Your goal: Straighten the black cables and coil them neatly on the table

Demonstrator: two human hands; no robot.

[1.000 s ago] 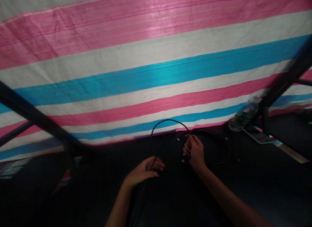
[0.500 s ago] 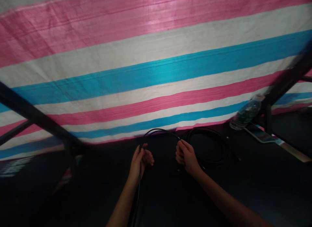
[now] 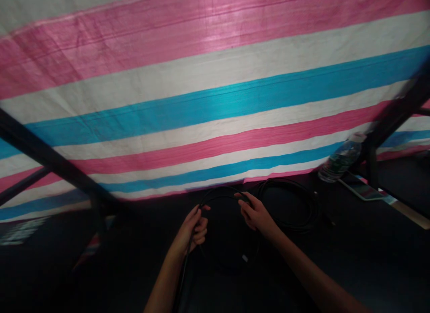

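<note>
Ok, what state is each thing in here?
Left hand: closed on the black cable
Right hand: pinching the black cable
Black cable: bent in an arc between the hands
Cable coil: wound, lying down
Bottle: capped
Phone: lying flat, screen dark
Striped sheet: hanging, creased

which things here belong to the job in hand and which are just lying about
Seem part of the job:
- black cable, held in left hand and right hand
- coiled cable beside the right hand, perhaps

Likely just lying about:
- bottle
- phone near the bottle
</note>
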